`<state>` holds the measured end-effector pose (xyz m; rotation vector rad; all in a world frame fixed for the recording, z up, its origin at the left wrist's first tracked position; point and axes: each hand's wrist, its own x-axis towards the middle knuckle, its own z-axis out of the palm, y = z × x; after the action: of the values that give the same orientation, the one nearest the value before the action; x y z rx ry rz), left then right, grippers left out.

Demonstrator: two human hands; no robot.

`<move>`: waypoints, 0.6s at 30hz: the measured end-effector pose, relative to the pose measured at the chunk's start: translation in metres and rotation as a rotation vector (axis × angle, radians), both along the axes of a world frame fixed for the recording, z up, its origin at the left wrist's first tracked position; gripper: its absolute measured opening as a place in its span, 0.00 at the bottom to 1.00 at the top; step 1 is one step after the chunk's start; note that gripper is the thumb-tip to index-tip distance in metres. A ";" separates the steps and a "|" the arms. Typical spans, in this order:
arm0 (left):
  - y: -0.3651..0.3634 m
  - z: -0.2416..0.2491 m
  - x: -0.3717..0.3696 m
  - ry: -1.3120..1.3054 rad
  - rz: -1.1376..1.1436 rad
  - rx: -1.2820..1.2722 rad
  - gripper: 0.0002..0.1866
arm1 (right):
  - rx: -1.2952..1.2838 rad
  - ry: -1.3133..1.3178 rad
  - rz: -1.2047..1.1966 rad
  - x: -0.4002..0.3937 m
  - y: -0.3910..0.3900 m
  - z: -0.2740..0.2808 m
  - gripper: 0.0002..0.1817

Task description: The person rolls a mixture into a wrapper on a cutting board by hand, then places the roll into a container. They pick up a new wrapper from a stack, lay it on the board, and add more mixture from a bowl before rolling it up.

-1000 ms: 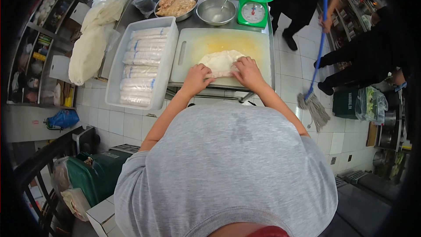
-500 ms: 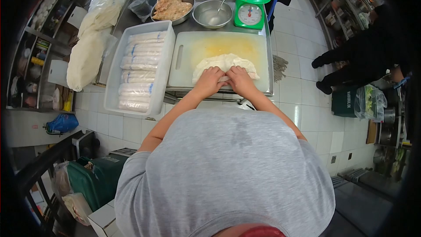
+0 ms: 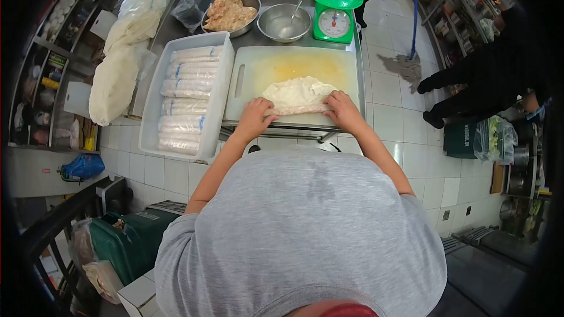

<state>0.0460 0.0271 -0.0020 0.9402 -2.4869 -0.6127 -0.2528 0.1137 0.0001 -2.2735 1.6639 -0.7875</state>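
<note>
Room over far half of cutting board [image 3: 294,63]; tub [image 3: 221,100] blocks left, scale [image 3: 333,23] behind.

"NABUBULOK" on a green bin [image 3: 458,141]

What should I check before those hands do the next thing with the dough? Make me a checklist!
1. Left hand and right hand at opposite ends of the roll: ok.
2. Dough all rolled up: not ok, a flat part lies beyond the roll.
3. Dough resting on the cutting board: ok.
4. Ends of the roll closed: cannot tell, the fingers hide them.
5. Spoon in its metal bowl, away from the dough: ok.
6. Wrapped rolls inside the white tub: ok.
</note>
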 end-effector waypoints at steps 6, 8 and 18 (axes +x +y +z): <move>-0.006 0.002 0.002 0.048 -0.022 0.045 0.11 | 0.057 -0.070 0.027 -0.009 -0.006 0.001 0.14; -0.008 0.004 0.000 0.092 -0.019 0.077 0.09 | 0.071 -0.084 0.019 -0.011 -0.007 0.003 0.13; -0.023 -0.015 -0.008 0.155 0.076 -0.123 0.08 | 0.112 -0.236 -0.095 -0.010 -0.014 0.005 0.07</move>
<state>0.0385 0.0046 -0.0165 0.9001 -2.3121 -0.4836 -0.2632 0.1001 0.0053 -1.9554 1.6707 -0.9185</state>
